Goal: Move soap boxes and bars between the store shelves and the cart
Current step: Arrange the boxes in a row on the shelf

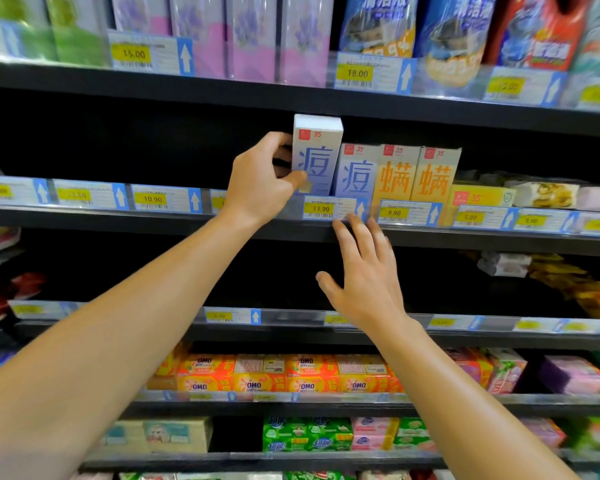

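Left hand pinches a lavender soap box by its left side, thumb on the front face, held upright and raised above the front edge of the middle shelf, beside a matching lavender box and two orange boxes. Right hand has its fingers spread and relaxed, holding nothing, fingertips near the shelf's front edge at the price strip. Whether the box is going in or coming out cannot be told. Advice: keep it upright, clear the neighbour's top edge, steady the row with the free hand.

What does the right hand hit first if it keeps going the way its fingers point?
Likely the 13.90 price tag on the shelf edge: the right hand is open, fingertips just below it, pointing up. Depth is unclear; contact may already exist.
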Available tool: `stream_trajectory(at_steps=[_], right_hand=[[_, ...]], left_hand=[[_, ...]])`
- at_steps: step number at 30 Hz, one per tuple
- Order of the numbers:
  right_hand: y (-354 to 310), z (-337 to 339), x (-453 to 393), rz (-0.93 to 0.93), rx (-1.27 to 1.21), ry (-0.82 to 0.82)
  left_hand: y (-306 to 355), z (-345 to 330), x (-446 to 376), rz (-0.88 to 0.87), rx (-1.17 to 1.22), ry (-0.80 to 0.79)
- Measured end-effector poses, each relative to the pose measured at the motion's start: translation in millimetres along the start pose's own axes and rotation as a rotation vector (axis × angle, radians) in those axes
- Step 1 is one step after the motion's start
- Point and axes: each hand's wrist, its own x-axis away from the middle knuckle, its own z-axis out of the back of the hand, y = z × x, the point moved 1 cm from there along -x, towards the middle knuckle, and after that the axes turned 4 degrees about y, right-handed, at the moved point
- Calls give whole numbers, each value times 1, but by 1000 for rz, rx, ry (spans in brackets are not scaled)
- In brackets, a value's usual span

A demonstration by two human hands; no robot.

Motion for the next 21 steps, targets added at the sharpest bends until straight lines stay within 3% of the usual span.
stream_trajectory(at_steps=[21], right_hand=[[-1,-6,0,-14,-30,43]], left_hand=[[-11,-8,-2,139,-418,-10]])
